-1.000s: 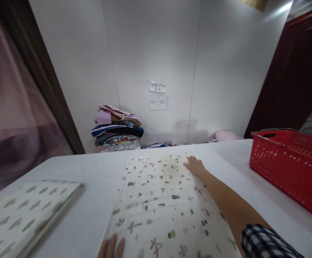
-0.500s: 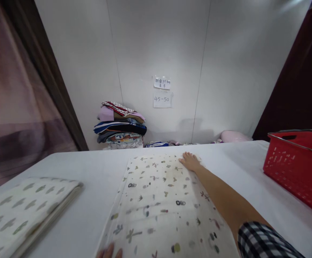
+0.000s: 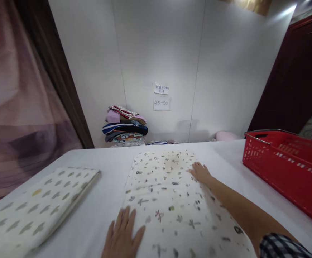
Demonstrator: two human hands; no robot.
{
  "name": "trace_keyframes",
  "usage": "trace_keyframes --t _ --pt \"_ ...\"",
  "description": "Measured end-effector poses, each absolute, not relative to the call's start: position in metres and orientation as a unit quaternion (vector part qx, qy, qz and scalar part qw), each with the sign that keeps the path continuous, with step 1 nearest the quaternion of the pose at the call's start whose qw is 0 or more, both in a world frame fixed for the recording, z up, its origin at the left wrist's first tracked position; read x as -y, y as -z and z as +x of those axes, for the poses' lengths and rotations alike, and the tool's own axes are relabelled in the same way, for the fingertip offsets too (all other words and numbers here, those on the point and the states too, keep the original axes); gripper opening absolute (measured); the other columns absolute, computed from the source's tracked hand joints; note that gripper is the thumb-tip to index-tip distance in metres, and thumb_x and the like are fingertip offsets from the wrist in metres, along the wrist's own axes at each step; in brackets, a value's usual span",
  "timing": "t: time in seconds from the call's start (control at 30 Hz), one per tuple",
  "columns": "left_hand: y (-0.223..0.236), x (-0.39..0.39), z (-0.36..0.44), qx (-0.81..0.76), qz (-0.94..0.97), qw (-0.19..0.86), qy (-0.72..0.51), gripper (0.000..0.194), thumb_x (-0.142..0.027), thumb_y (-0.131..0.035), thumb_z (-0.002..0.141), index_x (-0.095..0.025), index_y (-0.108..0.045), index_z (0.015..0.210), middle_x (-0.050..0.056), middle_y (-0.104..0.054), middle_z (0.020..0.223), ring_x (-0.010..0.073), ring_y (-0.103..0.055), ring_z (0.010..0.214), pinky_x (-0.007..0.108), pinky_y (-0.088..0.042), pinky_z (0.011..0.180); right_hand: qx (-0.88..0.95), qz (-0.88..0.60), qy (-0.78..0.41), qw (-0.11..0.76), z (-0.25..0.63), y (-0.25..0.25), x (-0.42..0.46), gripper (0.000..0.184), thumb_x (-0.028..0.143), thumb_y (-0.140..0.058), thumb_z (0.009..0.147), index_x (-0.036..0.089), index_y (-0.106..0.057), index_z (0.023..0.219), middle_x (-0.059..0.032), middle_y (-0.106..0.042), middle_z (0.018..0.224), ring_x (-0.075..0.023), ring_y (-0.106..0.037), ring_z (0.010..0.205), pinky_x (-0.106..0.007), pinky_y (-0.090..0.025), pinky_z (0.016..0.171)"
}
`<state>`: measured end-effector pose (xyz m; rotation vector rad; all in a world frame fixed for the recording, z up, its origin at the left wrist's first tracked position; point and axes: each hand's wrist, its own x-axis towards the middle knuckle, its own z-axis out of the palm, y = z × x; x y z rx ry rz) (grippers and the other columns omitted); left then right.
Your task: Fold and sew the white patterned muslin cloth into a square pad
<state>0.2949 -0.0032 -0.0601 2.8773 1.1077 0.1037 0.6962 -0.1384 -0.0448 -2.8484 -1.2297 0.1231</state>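
Note:
A cream cloth (image 3: pixel 169 200) printed with small palm trees and other motifs lies lengthwise down the middle of the white table. My left hand (image 3: pixel 123 233) rests flat on its near left edge, fingers spread. Farther up, on the cloth's right edge, my right hand (image 3: pixel 201 173) lies with its fingers stretched out and palm down. Neither hand grips the fabric. The near end of the cloth runs out of view at the bottom.
Left on the table (image 3: pixel 107 172) lies a folded cream cloth (image 3: pixel 45 200) with grey cloud shapes. A red basket (image 3: pixel 279 172) stands at the right. Behind the table are a stack of folded clothes (image 3: pixel 125 125) and a pink rounded object (image 3: pixel 225 135). Paper signs (image 3: pixel 161 103) hang on the wall.
My left hand has come up into view onto the cloth's left edge. My right hand has slid slightly nearer along the right edge. The view has widened and tilted upward.

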Motion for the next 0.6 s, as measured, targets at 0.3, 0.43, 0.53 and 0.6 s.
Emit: trace_keyframes --t 0.3,0.43,0.53,0.6 --pt "0.047 0.007 0.297 -0.357 0.932 0.066 -0.006 0.072 -0.060 -0.025 0.084 -0.016 -0.027 0.142 0.009 -0.013 0.151 0.0288 -0.007 0.138 0.051 -0.015 0.110 0.378 -0.919 -0.088 0.068 0.587 0.059 0.307 0.066 0.054 -0.023 0.089 0.015 -0.027 0.142 -0.0067 -0.016 0.150 -0.0218 -0.012 0.138 -0.043 -0.013 0.110" --pt "0.039 0.003 0.292 -0.348 0.931 0.110 0.024 0.064 -0.054 -0.026 0.087 -0.019 -0.031 0.140 0.009 -0.010 0.152 0.0258 -0.008 0.139 0.047 -0.018 0.109 0.368 -0.923 -0.065 0.092 0.557 0.070 0.368 0.059 0.046 -0.023 0.090 0.016 -0.033 0.140 -0.0066 -0.025 0.148 -0.0207 -0.017 0.137 -0.043 -0.017 0.109" --pt "0.036 0.007 0.273 -0.332 0.934 0.125 0.048 0.063 -0.054 -0.030 0.086 -0.020 -0.033 0.139 0.008 -0.015 0.151 0.0248 -0.011 0.139 0.048 -0.020 0.108 0.364 -0.925 -0.054 0.095 0.543 0.077 0.405 0.057 0.045 -0.023 0.090 0.017 -0.039 0.137 -0.0065 -0.028 0.147 -0.0214 -0.019 0.136 -0.044 -0.018 0.109" --pt "0.037 0.016 0.254 -0.330 0.935 0.124 0.037 0.065 -0.056 -0.033 0.084 -0.021 -0.033 0.139 0.007 -0.016 0.151 0.0245 -0.010 0.139 0.048 -0.019 0.109 0.356 -0.927 -0.049 0.104 0.535 0.080 0.421 0.057 0.046 -0.023 0.090 0.017 -0.040 0.136 -0.0066 -0.028 0.146 -0.0214 -0.020 0.136 -0.044 -0.019 0.109"
